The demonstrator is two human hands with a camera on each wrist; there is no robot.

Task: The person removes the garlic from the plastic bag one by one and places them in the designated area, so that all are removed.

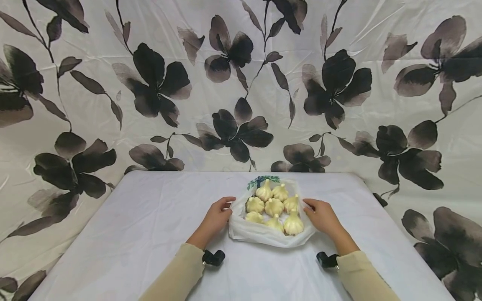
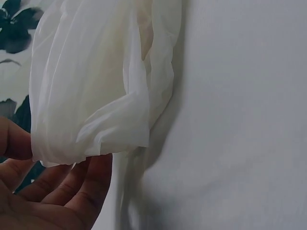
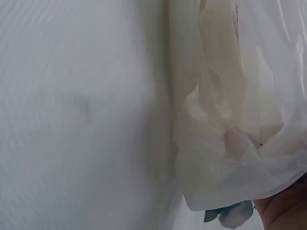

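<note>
We are holding a white plastic bag (image 1: 260, 237) of garlic bulbs (image 1: 274, 207) by its two sides.
The bag is sitting toward the far edge of the white-covered worktop (image 1: 132, 234), right of centre, and eight pale bulbs are showing inside it, resting close together. Our left hand (image 1: 215, 215) is pinching its left edge between thumb and fingers; our right hand (image 1: 324, 215) is grasping its right edge, a fingertip showing dimly through the film. A green print (image 1: 260, 180) is showing on the bag's far side. Our beige sleeves (image 1: 177, 271) are reaching in from the near side, and a floral backdrop (image 1: 233, 133) is rising beyond.
</note>
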